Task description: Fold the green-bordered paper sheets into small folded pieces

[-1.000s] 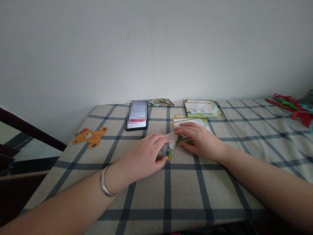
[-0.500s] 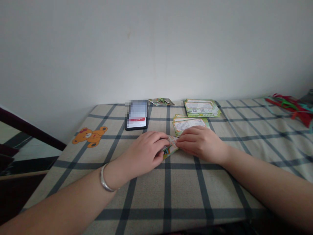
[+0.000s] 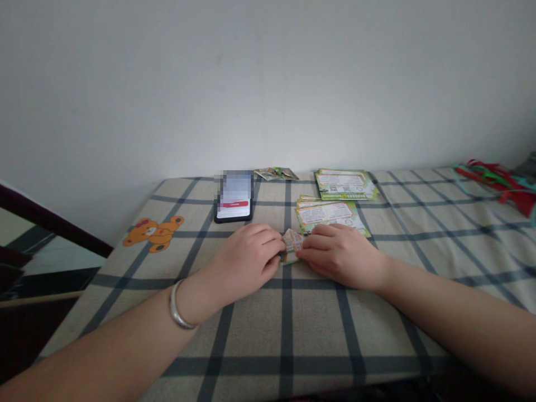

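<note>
Between my two hands lies a small folded piece of printed paper (image 3: 293,243), white and orange with some green, just above the checked tablecloth. My left hand (image 3: 250,258), with a silver bangle (image 3: 180,307) at the wrist, pinches its left side. Curled fingers of my right hand (image 3: 340,252) close on its right side. Much of the folded paper is hidden under the fingers. Right behind my right hand is a fanned stack of printed leaflets (image 3: 329,215), green and white.
A second leaflet stack (image 3: 345,184) lies farther back near the wall. Folded paper pieces (image 3: 276,173) sit beside a phone (image 3: 234,196) with a lit screen. A bear picture (image 3: 154,233) is at the left, and a red and green bundle (image 3: 498,181) at the far right.
My right hand has come slightly nearer to me, uncovering more of the front leaflet stack. The paper between my hands has turned and shows more of its white and orange side.
</note>
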Available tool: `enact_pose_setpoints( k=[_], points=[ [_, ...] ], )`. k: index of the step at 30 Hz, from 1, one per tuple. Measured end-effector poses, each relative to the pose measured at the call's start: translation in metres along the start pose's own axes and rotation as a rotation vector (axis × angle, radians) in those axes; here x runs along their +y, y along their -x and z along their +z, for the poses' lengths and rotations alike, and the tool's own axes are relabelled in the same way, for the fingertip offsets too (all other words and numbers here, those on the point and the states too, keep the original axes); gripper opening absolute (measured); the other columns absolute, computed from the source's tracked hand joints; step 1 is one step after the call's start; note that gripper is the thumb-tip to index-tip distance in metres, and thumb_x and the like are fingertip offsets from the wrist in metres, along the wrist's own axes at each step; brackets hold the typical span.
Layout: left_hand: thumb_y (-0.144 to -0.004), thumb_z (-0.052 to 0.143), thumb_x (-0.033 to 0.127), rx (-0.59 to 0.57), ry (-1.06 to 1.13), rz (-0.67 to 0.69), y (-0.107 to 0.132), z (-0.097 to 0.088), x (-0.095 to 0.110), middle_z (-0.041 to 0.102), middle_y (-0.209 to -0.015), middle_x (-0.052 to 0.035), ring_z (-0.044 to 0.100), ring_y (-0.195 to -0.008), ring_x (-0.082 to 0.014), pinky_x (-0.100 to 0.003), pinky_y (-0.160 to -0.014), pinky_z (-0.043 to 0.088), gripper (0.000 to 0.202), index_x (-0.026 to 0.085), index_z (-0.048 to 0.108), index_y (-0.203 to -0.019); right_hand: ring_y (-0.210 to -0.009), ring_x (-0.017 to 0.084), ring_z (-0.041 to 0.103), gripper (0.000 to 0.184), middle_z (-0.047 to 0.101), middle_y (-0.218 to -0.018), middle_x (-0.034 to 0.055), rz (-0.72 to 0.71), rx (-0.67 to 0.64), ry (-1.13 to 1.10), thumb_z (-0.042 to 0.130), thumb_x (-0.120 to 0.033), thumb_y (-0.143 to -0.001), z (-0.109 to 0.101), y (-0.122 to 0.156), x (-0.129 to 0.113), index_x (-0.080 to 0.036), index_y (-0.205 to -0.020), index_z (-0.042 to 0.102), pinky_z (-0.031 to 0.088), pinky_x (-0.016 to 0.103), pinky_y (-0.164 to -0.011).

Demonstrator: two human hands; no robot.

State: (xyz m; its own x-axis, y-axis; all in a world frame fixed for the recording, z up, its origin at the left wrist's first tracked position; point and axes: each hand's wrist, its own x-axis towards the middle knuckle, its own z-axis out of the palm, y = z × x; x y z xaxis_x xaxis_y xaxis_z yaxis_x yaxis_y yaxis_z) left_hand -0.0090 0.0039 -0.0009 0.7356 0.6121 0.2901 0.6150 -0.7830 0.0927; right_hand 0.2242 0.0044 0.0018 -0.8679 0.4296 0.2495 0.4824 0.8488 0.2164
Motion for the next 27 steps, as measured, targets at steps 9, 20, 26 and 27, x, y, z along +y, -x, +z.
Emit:
enact_pose_setpoints(
  k=[9, 20, 26, 27],
  points=[
    [-0.088, 0.060, 0.034, -0.007, 0.056, -0.031, 0.0016, -0.0028, 0.0011, 0.064, -0.099, -0.0042, 0.056, -0.098, -0.0218, -0.040, -0.088, 0.046, 0.017, 0.019, 0.069, -0.092, -0.075, 0.016, 0.058, 0.018, 0.064, -0.083, 0.0024, 0.195, 0.007, -0.257, 0.051, -0.021, -0.089, 0.0028, 0.0006, -0.0016, -0.021, -0.092, 0.068, 0.041, 0.028, -0.065],
    [-0.089, 0.059, 0.029, -0.008, 0.141, -0.061, -0.0004, -0.0012, -0.0004, 0.065, -0.094, -0.0026, 0.056, -0.095, -0.0191, -0.036, -0.086, 0.046, 0.015, 0.020, 0.071, -0.093, -0.078, 0.016, 0.058, 0.018, 0.063, -0.085, 0.0023, 0.201, -0.019, -0.325, 0.052, -0.021, -0.086, 0.0011, 0.0016, -0.0004, -0.022, -0.095, 0.068, 0.042, 0.028, -0.068],
    [-0.088, 0.060, 0.029, 0.012, 0.109, -0.042, -0.0004, -0.0009, -0.0013, 0.067, -0.093, -0.0027, 0.058, -0.094, -0.0186, -0.035, -0.084, 0.047, 0.015, 0.020, 0.072, -0.092, -0.082, 0.017, 0.059, 0.017, 0.063, -0.088, 0.0031, 0.200, -0.008, -0.353, 0.057, -0.026, -0.084, 0.0004, 0.0024, -0.0002, -0.022, -0.097, 0.067, 0.043, 0.029, -0.071],
    [-0.089, 0.059, 0.028, 0.019, 0.091, -0.030, -0.0003, -0.0007, -0.0012, 0.067, -0.092, -0.0029, 0.058, -0.093, -0.0187, -0.036, -0.084, 0.047, 0.015, 0.020, 0.072, -0.092, -0.082, 0.017, 0.059, 0.017, 0.064, -0.088, 0.0033, 0.203, -0.005, -0.357, 0.058, -0.028, -0.084, 0.0005, 0.0022, -0.0003, -0.021, -0.096, 0.067, 0.044, 0.029, -0.071]
  ],
)
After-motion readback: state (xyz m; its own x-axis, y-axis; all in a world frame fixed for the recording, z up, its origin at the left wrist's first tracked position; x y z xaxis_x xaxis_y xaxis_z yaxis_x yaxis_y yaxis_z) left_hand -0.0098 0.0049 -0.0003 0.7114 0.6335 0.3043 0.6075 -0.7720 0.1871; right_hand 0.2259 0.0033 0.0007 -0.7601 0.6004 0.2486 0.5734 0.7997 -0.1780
